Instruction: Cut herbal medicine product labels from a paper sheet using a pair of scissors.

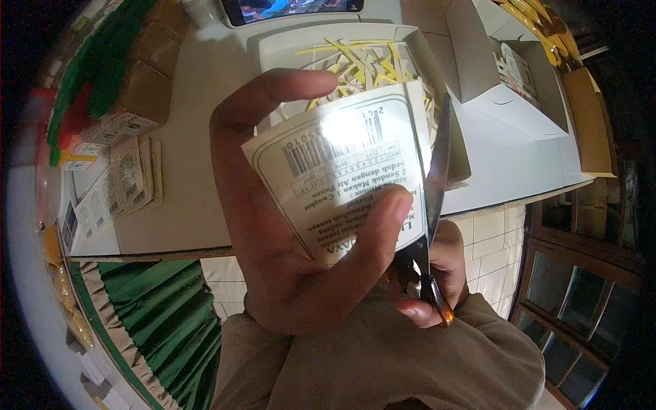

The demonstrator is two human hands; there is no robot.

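Note:
My left hand (307, 287) holds a printed paper label (353, 169) upside down, its thumb across the print and its index finger bent behind the top edge. The label bears a barcode and writing, and light glares on it. My right hand (446, 266) grips a pair of scissors (438, 174) by the handles, below the label's right corner. The scissors' blades point up along the label's right edge, where a narrow pale margin shows. Behind the label lies a shallow cardboard box (456, 159) holding many yellow and white paper strips (359, 61).
Stacked labels (128, 174) lie on the table's left, beside brown boxes (148, 92). An open white box (512, 110) with printed cards stands at the right. A screen device (297, 10) is at the top. A green pleated cloth (164, 318) hangs below the table edge.

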